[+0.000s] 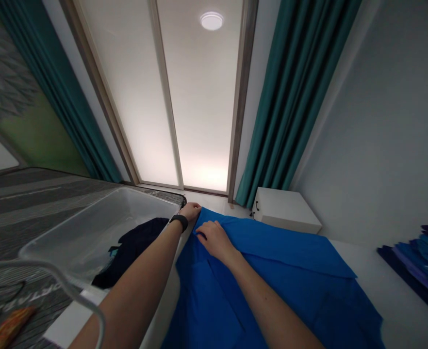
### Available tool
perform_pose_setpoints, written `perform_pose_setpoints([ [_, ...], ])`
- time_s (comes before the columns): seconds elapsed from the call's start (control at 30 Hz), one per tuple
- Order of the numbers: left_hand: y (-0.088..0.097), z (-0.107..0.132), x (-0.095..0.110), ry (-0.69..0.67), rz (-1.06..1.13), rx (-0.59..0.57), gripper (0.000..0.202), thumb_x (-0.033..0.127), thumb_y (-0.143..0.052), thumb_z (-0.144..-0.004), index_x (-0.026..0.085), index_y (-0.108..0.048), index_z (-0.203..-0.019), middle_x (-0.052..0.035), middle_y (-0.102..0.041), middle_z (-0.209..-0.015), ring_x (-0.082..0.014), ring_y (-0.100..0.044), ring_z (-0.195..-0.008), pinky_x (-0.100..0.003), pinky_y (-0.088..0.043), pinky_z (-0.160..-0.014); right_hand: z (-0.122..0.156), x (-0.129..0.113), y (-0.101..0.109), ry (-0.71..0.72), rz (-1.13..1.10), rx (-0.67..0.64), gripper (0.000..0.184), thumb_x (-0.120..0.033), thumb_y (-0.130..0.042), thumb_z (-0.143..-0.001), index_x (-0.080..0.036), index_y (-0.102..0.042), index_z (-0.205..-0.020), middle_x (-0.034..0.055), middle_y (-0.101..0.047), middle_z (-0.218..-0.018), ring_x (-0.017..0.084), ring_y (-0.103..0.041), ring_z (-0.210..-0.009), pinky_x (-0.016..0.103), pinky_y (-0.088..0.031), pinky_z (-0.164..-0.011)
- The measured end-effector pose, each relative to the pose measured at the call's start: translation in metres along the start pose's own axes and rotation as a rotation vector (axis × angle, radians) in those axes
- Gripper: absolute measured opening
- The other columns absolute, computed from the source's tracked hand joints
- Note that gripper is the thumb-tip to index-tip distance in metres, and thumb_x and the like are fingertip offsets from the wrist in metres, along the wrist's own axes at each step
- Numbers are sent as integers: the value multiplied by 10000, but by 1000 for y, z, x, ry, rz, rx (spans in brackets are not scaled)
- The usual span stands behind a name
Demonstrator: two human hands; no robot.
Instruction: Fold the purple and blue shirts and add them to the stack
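Note:
A bright blue garment (294, 247) lies spread over the white surface in front of me, its far side folded over in a long strip. At its far left corner, my left hand (191, 211), with a black band on the wrist, is closed on the cloth. Just nearer to me, my right hand (214, 236) has its thumb and fingers curled onto the garment's left edge, pinching the fabric. Part of the garment is hidden under my right forearm.
A translucent plastic tub (72, 218) with dark clothes (137, 245) inside stands at left. Folded blue and purple clothes (418, 266) are stacked at right. Behind are a white cabinet (287, 206), teal curtains (290, 97) and sliding doors (199, 97). A grey curved tube (64, 281) crosses lower left.

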State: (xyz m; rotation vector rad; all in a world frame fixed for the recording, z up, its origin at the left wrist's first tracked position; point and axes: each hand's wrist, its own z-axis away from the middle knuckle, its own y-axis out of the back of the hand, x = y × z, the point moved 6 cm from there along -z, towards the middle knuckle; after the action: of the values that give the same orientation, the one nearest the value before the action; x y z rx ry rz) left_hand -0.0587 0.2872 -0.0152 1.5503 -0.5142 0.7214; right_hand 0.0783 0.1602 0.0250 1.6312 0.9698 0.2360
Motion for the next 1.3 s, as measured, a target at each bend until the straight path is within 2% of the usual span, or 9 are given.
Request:
perform_pose_setpoints([
  [0.1, -2, -1, -1, 28, -8, -34, 323, 357, -573, -939, 153, -577, -1189, -76, -598, -1188, -220, -619, -995, -416, -542, -838, 2, -5, -4, 45, -14, -2, 227, -239, -500, -961, -203, -673, -1104, 56, -684, -1015, 190, -551, -971, 324, -348, -848],
  [0.17, -2, -1, -1, 35, -11, -39, 285, 361, -594, -920, 142, -626, -1100, -67, -647, -1092, -212, -636, -943, -381, -537, -819, 3, -7, -8, 70, -22, -17, 237, -233, -494, -960, -212, -674, -1113, 55, -676, -1031, 193, -533, -989, 332, -350, -854],
  [0.3, 2, 1, -1, 30, -8, -21, 252, 383, -624, -841, 148, -694, -783, -41, -704, -747, -210, -664, -790, -287, -502, -725, 6, -6, -12, 70, -43, -31, 255, -142, -491, -920, -204, -700, -1054, 50, -666, -1074, 189, -516, -1009, 330, -353, -866],
  [0.43, 5, 4, 1, 10, 0, -4, 291, 432, -608, -797, 164, -690, -720, -35, -691, -648, -209, -660, -720, -274, -484, -670, 8, -5, -10, 79, -88, -25, 323, -75, -487, -880, -218, -693, -1083, 26, -658, -1164, 181, -505, -1057, 333, -350, -896],
  [0.6, 4, 5, 2, -6, -20, 4, 221, 408, -673, -726, 188, -680, -722, -16, -695, -672, -199, -649, -736, -268, -478, -679, 10, -7, -12, 129, -75, -81, 350, -88, -485, -883, -280, -708, -1072, 17, -630, -1232, 193, -485, -1120, 370, -334, -930],
  [0.7, 4, 5, 2, -12, -40, 5, 204, 392, -684, -717, 189, -677, -711, -16, -698, -692, -199, -649, -756, -267, -475, -690, 10, -9, -11, 151, -62, -111, 361, -89, -479, -874, -265, -701, -1097, 23, -631, -1246, 203, -490, -1110, 377, -342, -924],
  [1.0, 1, 10, 5, -20, -108, 23, 183, 366, -677, -749, 184, -699, -761, -37, -724, -779, -217, -660, -818, -283, -459, -760, 7, -18, -1, 157, -51, -110, 345, -101, -443, -878, -219, -675, -1105, 16, -674, -1188, 198, -527, -1005, 353, -375, -841],
  [1.2, 1, 10, 4, -18, -150, 24, 174, 346, -643, -786, 184, -705, -797, -47, -733, -842, -213, -663, -850, -279, -449, -779, 7, -19, -2, 162, -79, -132, 306, -88, -484, -864, -229, -694, -1038, 1, -694, -1139, 185, -544, -1016, 337, -371, -873],
  [1.3, 2, 11, 3, -29, -163, 30, 189, 341, -617, -807, 183, -712, -849, -54, -733, -870, -209, -665, -854, -269, -452, -767, 6, -11, 0, 110, -84, -94, 362, -58, -472, -860, -236, -673, -1104, 10, -687, -1146, 183, -542, -1045, 325, -380, -888],
])
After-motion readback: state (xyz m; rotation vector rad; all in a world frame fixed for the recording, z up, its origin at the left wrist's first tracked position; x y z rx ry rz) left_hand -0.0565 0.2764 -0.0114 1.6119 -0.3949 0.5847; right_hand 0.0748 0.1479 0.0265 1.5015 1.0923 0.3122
